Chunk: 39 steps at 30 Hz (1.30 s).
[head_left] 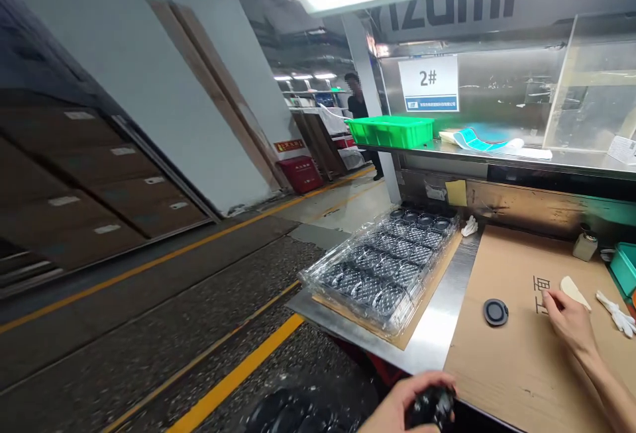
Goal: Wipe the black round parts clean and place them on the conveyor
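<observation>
At the bottom of the view my left hand [397, 406] is closed around a glossy black part [433, 408], just off the front edge of the bench. My right hand [564, 317] rests over the cardboard sheet [501, 360], fingers bent together near a cream-coloured flat pad [574, 290]; whatever its fingertips hold is too small to make out. Between the hands, a round dark disc [495, 312] lies on the cardboard. Clear plastic trays [377, 261] with black round parts in their pockets stand on the left of the bench.
Black round parts [298, 413] sit low beside the bench. White gloves [616, 314], a small bottle [585, 245] and a teal bin [623, 267] are at the right. A green bin [392, 132] stands on the shelf. A person [358, 105] stands in the background.
</observation>
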### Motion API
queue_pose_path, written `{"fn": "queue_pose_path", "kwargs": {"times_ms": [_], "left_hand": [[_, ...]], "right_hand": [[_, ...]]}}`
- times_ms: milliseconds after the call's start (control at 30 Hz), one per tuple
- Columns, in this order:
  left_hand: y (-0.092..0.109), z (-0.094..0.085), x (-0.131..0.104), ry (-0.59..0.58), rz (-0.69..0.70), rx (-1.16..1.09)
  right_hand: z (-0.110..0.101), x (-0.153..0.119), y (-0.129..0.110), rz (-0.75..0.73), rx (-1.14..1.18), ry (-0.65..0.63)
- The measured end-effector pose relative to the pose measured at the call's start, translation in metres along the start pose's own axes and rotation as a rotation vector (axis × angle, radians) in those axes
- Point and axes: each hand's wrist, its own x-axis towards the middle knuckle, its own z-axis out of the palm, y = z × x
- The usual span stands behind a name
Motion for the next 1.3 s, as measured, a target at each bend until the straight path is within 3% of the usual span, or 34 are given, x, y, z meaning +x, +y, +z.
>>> {"fn": "queue_pose_path", "kwargs": {"times_ms": [67, 133, 200, 300, 367, 467, 533, 600, 700, 867, 1033, 1300], "left_hand": [[0.036, -0.033, 0.005, 0.226, 0.088, 0.172], [0.069, -0.068, 0.022, 0.424, 0.169, 0.328], [0.097, -0.105, 0.050, 0.518, 0.206, 0.484], [0.129, -0.170, 0.110, 0.657, 0.235, 0.746], [0.142, -0.217, 0.156, 0.739, 0.226, 0.912], [0.154, -0.283, 0.215, 0.836, 0.042, 1.051], [0.156, -0.316, 0.243, 0.871, -0.030, 1.077], [0.155, -0.338, 0.261, 0.880, -0.082, 1.097], [0.147, -0.353, 0.277, 0.856, -0.157, 1.139], [0.135, -0.357, 0.288, 0.827, -0.218, 1.217], [0.138, -0.349, 0.290, 0.779, -0.217, 1.288], [0.149, -0.322, 0.286, 0.540, -0.207, 1.338]], "right_hand": [[0.030, 0.029, 0.003, -0.049, -0.021, -0.046], [0.053, 0.039, 0.011, -0.082, -0.052, -0.095], [0.067, 0.038, 0.021, -0.109, -0.079, -0.121], [0.074, 0.030, 0.033, -0.142, -0.077, -0.165], [0.075, 0.029, 0.039, -0.137, -0.075, -0.181], [0.078, 0.031, 0.043, -0.105, -0.096, -0.163], [0.080, 0.032, 0.044, -0.102, -0.096, -0.152], [0.083, 0.032, 0.045, -0.105, -0.084, -0.140], [0.085, 0.030, 0.043, -0.109, -0.075, -0.135], [0.084, 0.028, 0.039, -0.108, -0.083, -0.125], [0.084, 0.029, 0.036, -0.110, -0.060, -0.143], [0.086, 0.028, 0.036, -0.080, -0.048, -0.159]]}}
